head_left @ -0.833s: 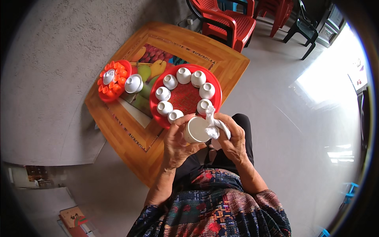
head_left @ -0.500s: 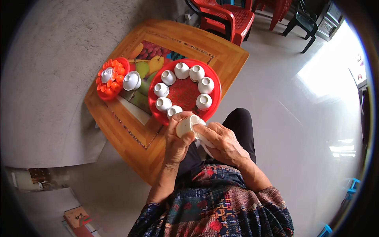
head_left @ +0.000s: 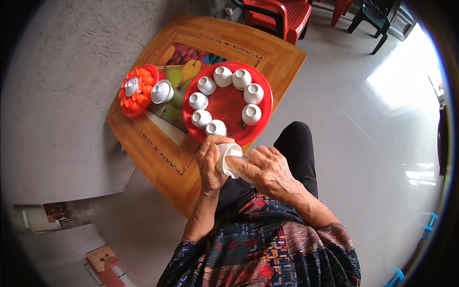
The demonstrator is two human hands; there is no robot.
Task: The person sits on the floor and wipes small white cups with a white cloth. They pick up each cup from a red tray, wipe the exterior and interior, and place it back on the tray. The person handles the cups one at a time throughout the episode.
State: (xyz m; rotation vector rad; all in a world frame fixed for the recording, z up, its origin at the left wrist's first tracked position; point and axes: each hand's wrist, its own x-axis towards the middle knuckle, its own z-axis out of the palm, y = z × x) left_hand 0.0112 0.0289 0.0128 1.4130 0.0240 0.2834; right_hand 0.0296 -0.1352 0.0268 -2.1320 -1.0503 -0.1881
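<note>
My left hand (head_left: 211,165) is closed around a white cup (head_left: 221,161), tilted so its mouth faces my right hand. In my right hand (head_left: 269,171) is a white cloth or tissue (head_left: 234,153), its fingers pushing it into the cup's mouth. Just beyond my hands lies a round red tray (head_left: 264,119). Several white cups (head_left: 216,127) stand upside down in a ring along its rim. To the tray's left a white lidded cup (head_left: 162,91) rests on the table.
A smaller red tray (head_left: 155,71) at the table's left holds several orange cups (head_left: 142,99) and a white lidded pot (head_left: 131,86). The wooden table (head_left: 282,57) borders a grey wall (head_left: 62,95). Red chairs (head_left: 299,16) and a dark chair (head_left: 370,19) stand beyond.
My right fingers have shifted at the cup's mouth, and the cup is turned more toward my right hand. The whole view has shifted slightly; the tray's cups keep their places.
</note>
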